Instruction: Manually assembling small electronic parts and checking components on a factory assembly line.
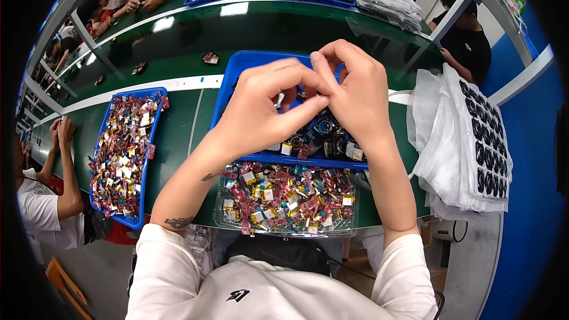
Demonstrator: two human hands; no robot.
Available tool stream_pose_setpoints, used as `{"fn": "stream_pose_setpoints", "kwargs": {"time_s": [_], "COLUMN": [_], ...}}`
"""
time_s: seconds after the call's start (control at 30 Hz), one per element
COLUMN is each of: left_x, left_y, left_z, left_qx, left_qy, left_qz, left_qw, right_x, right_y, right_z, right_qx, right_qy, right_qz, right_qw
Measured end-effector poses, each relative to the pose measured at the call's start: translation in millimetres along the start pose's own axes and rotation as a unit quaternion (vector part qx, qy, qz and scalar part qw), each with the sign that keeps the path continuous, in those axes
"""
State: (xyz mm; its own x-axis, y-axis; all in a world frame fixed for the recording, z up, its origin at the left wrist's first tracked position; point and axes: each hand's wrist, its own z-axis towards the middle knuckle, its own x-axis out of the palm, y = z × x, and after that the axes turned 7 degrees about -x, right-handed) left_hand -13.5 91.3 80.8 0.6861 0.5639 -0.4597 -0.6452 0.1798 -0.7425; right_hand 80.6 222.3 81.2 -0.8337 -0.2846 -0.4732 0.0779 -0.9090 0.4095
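Pinched, any contents hidden: left hand (261,101) meets right hand (358,92) above blue tray (255,57), clear plastic tray (220,210) handy at table's (181,166) near edge.

tabletop (178,124): dark green, pale stripe running lengthwise
middle tray (269,159): blue
middle-tray parts (325,127): mostly black, some white
left tray (145,186): blue
left-tray parts (121,160): pinkish-red, white, yellow, teal, speckled mix
near tray (220,201): clear
near-tray parts (284,198): same colour mix
right stack (459,142): white sheets, black pieces in grid
near shirt (284,290): white, small black motif
right floor (524,142): blue
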Motion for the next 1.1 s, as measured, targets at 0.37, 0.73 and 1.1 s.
{"fn": "stream_pose_setpoints", "kwargs": {"time_s": [0.37,0.73,1.1], "left_x": [18.2,-28.0,-32.5], "left_y": [24.9,-2.6,14.3], "left_z": [-68.3,-8.7,7.5], "left_qx": [0.074,-0.171,-0.276], "left_qy": [0.163,0.008,0.172], "left_qz": [0.249,-0.305,-0.486], "left_qw": [0.952,0.937,0.811], "right_x": [-9.8,-48.1,-46.1], "right_y": [-4.9,-6.2,8.4], "right_z": [-6.3,7.2,10.3], "right_qx": [-0.067,-0.030,-0.295], "right_qy": [0.247,0.362,0.092], "right_qz": [-0.040,0.336,-0.049], "right_qw": [0.966,0.869,0.950]}}
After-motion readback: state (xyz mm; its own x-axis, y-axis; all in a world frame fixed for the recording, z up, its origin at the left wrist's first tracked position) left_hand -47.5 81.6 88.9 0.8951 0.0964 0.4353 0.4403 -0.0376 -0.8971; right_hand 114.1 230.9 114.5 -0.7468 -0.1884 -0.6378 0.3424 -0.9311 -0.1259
